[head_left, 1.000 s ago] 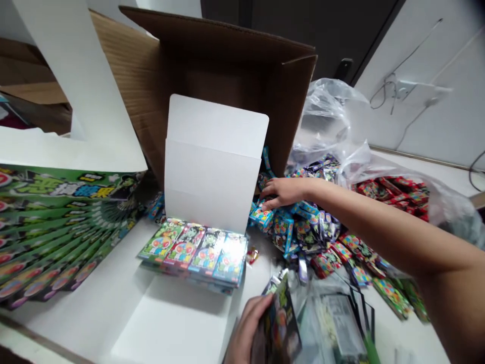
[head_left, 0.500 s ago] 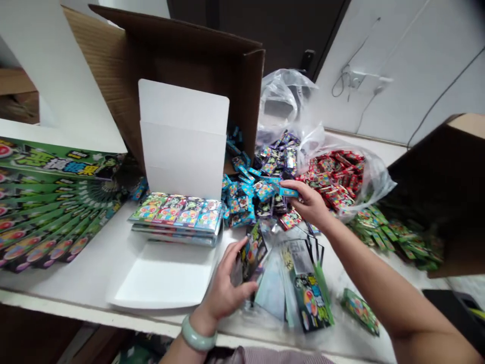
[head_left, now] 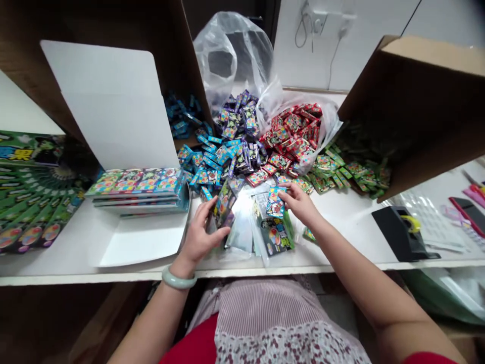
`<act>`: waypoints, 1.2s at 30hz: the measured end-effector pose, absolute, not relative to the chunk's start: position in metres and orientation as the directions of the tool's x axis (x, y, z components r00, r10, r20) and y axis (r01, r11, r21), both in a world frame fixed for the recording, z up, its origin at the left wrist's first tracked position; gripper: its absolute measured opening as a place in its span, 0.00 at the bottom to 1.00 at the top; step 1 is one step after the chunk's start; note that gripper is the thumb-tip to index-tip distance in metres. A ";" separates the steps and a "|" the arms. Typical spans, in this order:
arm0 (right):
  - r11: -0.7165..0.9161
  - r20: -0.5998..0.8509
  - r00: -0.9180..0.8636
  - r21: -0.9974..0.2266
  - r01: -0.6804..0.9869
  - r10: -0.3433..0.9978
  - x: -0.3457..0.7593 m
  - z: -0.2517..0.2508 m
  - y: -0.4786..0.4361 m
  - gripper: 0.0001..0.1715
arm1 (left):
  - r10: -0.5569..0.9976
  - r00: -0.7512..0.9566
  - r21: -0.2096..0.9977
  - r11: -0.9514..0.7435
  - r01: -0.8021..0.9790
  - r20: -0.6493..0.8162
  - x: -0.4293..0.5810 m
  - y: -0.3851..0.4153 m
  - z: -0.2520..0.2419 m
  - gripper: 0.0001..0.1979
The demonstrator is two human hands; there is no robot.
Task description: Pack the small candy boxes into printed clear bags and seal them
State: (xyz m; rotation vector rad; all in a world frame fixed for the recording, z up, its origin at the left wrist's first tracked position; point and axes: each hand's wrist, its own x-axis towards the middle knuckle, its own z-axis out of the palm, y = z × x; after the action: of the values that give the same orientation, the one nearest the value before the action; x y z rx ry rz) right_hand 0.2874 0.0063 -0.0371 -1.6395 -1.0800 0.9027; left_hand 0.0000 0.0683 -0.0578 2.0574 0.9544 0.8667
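Observation:
My right hand [head_left: 299, 202] pinches a small blue packet [head_left: 276, 202] by its right edge, above a clear bag of black-and-green printed sleeves [head_left: 273, 235]. Left of it, my left hand [head_left: 202, 230], with a green bangle on the wrist, is wrapped round a dark printed packet [head_left: 224, 202] that stands tilted. Behind my hands lie heaps of blue packets [head_left: 208, 164], purple packets [head_left: 237, 119], red packets [head_left: 295, 129] and green packets [head_left: 333, 169]. The red ones spill from a clear plastic bag [head_left: 329, 121].
At left, a white box [head_left: 144, 240] with a raised lid holds stacked printed sheets [head_left: 140, 183]. Fanned green cards [head_left: 34, 212] lie farther left. Large cartons stand at back left [head_left: 182, 55] and right [head_left: 424, 101]. A black tape dispenser [head_left: 397, 235] sits at the right.
The view has shifted right and down. My right hand has brought a blue packet from the pile towards me, over the sleeves. My left hand still holds the dark packet.

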 end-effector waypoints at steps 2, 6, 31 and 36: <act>-0.163 -0.035 0.346 -0.922 0.350 0.938 0.291 -0.049 0.003 0.21 | 0.806 0.532 0.756 -0.513 0.407 0.260 0.004 0.063 -0.051 0.39; -0.049 0.104 0.232 -0.820 0.570 0.967 0.303 -0.055 -0.009 0.29 | 0.738 0.621 0.676 -0.600 0.427 0.263 0.006 0.055 -0.044 0.41; 0.518 0.030 -0.530 -0.267 0.813 0.847 0.309 0.050 -0.046 0.36 | 0.480 0.833 0.537 -0.795 0.280 0.275 0.020 0.048 -0.035 0.48; 0.544 -0.016 -0.571 -0.287 0.789 0.821 0.307 0.053 -0.042 0.35 | 0.492 0.834 0.574 -0.769 0.281 0.251 0.021 0.044 -0.035 0.48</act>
State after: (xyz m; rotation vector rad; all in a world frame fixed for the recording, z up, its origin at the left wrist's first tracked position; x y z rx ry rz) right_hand 0.3067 -0.0425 0.0533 -1.3895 -2.6529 0.3997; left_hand 0.0212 0.0438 -0.0351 2.4824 0.5671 0.5327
